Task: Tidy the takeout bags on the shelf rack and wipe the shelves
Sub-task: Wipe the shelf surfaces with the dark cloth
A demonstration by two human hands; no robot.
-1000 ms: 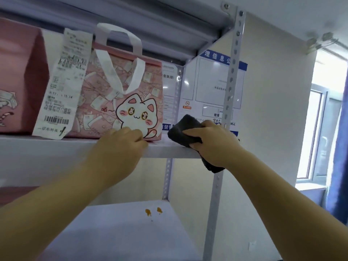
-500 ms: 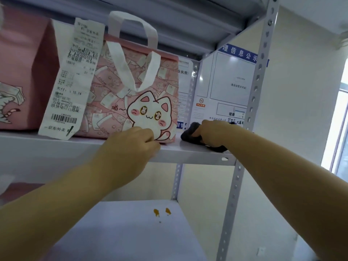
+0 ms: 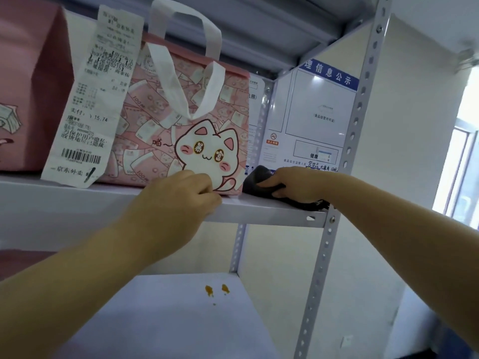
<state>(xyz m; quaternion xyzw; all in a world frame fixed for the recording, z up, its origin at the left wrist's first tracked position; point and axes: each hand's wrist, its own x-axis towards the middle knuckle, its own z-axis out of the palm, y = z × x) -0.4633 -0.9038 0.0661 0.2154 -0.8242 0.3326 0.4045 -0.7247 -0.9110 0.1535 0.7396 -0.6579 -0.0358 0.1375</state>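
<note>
Left hand (image 3: pixel 178 200) curled at the cat bag (image 3: pixel 155 120) base on the upper shelf (image 3: pixel 77 203), grip unclear; right hand (image 3: pixel 298 185) clutches the dark cloth (image 3: pixel 258 178) beside it. Soft, light bag, I'd reckon: take the handles (image 3: pixel 211 29).

We see a white notice board (image 3: pixel 321 107) on the back wall. Its blue header strip (image 3: pixel 329 73) carries white Chinese characters, and a small red no-smoking sign (image 3: pixel 273 137) sits low on its left. A cream wall (image 3: pixel 414 125) runs right to a bright window (image 3: pixel 464 151).
</note>
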